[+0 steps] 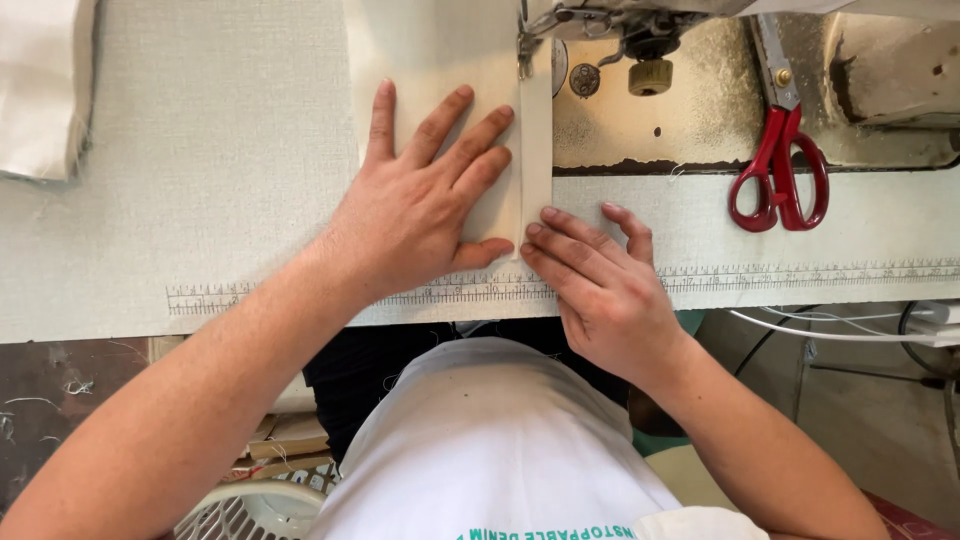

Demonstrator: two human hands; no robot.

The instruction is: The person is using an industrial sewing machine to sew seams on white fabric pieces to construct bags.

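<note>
My left hand (425,205) lies flat, fingers spread, on a cream fabric piece (440,50) that runs up to the sewing machine's presser foot (527,45). A folded strip of the same fabric (537,140) forms its right edge under the needle area. My right hand (600,285) rests just below and right of that strip, fingertips curled and pressing at the strip's lower end near the table's printed ruler (800,272).
Red-handled scissors (780,170) lie on the machine bed at right. More cream fabric (40,90) is piled at the far left. A white cable (830,330) hangs under the table edge at right. A white plastic basket (250,510) sits low left.
</note>
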